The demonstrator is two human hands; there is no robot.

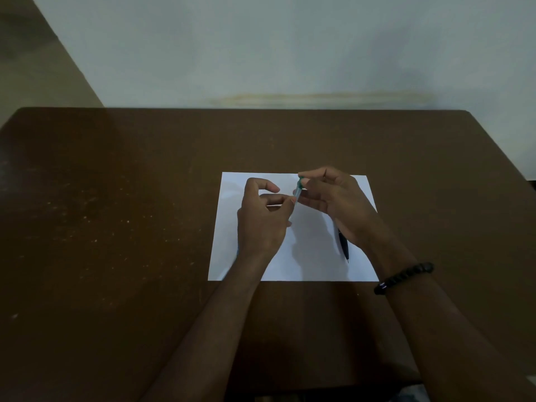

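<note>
My right grip [333, 198] pinches the pen [298, 188] near its green top and my left grip [262, 216] pinches its lower end. The pen's long axis points away from me.

Bare forearms [203, 329], dark beaded bracelet [403, 278] on right wrist, perhaps one paler bead

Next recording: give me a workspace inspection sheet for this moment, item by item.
Surface: brown table, pale specks on its left part; white paper sheet lies flat on it.
Job's things: green pen, held tilted above the sheet.
Clutter: dark pen lying on the sheet, partly hidden under the right hand.
Hands: right hand grips the green pen's upper end; left hand pinches its lower end.
Cables: nothing seen.
Surroundings: pale wall behind the table; beaded bracelet on the right wrist.
</note>
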